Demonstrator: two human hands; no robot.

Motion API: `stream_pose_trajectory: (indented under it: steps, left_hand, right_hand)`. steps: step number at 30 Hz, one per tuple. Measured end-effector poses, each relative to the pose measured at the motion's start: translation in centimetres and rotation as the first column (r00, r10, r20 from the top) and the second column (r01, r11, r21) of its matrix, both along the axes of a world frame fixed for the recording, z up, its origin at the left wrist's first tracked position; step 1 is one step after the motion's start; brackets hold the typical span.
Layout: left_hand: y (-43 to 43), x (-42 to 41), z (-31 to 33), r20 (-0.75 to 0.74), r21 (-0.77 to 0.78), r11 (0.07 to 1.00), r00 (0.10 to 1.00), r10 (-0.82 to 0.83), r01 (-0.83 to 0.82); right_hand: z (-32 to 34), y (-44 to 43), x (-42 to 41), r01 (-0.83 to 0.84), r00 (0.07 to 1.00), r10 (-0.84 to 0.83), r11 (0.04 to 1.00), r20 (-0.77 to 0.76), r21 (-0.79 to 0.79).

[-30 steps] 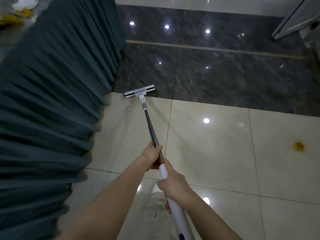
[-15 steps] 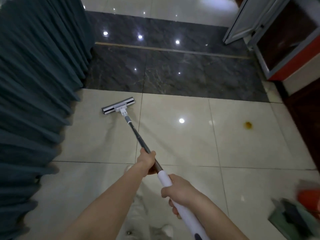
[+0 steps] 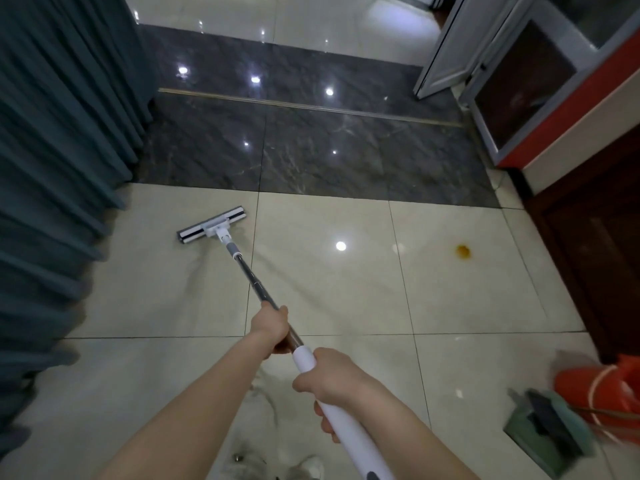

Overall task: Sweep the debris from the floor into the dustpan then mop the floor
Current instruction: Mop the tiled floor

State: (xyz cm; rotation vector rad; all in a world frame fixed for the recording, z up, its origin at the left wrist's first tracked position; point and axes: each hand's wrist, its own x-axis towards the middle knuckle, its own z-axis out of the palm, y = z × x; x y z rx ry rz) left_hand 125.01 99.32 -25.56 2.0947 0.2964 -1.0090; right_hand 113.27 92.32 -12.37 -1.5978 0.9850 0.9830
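I hold a flat mop with both hands. Its white and grey head [image 3: 212, 229] lies flat on the cream floor tile [image 3: 325, 278], near the curtain. My left hand [image 3: 270, 324] grips the metal pole [image 3: 249, 275] higher up. My right hand [image 3: 323, 379] grips the white handle section [image 3: 346, 431] just behind it. An orange-yellow stain [image 3: 463, 251] sits on a tile to the right of the mop head. A green dustpan [image 3: 545, 426] lies at the lower right, blurred.
A teal curtain [image 3: 52, 168] hangs along the whole left side. A dark marble strip [image 3: 311, 147] crosses the floor ahead. A glass door and a red-trimmed cabinet [image 3: 540, 91] stand at the upper right, dark wood furniture [image 3: 595, 265] below them. A blurred orange-red object [image 3: 606, 386] lies beside the dustpan.
The mop head has come back off the dark marble edge onto the cream tile, toward me. The view has swung right, so the dustpan and cabinet now show.
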Motion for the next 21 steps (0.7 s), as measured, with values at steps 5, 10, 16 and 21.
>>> stream_pose_trajectory:
  steps: [5,10,16,21]
  left_hand:
    - [-2.2,4.9,-0.1,-0.023,-0.012,1.0,1.0,0.004,-0.004]
    - [-1.9,12.9,-1.3,-0.033,0.027,0.999,0.999,-0.018,0.018]
    - [0.4,25.5,-3.4,-0.009,0.033,0.999,1.0,-0.008,0.008]
    - [2.9,35.2,-5.6,-0.011,0.022,0.999,0.999,0.036,-0.036]
  right_hand:
    - [-0.4,-2.2,4.9,0.021,1.0,-0.021,1.0,-0.018,0.005]
    - [-1.3,-1.7,12.4,0.061,0.998,-0.061,0.997,-0.02,0.038]
    - [-2.9,0.7,25.3,-0.014,1.0,0.014,1.0,0.017,0.006]
    - [-5.1,3.3,35.1,-0.012,0.999,0.011,0.999,0.031,0.034]
